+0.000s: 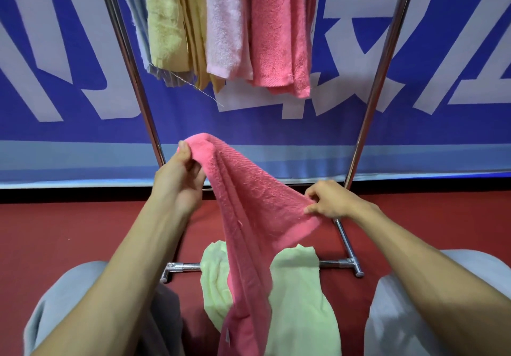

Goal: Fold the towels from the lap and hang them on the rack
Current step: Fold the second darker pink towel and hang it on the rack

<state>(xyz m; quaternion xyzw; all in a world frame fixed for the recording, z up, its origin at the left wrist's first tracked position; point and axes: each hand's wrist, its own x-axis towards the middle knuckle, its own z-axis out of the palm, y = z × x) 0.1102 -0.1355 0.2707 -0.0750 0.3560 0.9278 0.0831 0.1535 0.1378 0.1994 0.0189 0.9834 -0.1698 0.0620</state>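
A blue banner [55, 51] with white lettering fills the back above a red floor [69, 231], and in front of it stands the rack [380, 79], with hung towels [276, 29] in yellow, pale pink and pink draped from its top. Your pink towel [249, 203] stretches between your hands above your lap and trails down between your knees, over a green towel [298, 300] lying there. Your left hand [179, 181] pinches its raised upper corner, and your right hand [331, 199] pinches the edge lower down, fingers closed on the cloth.
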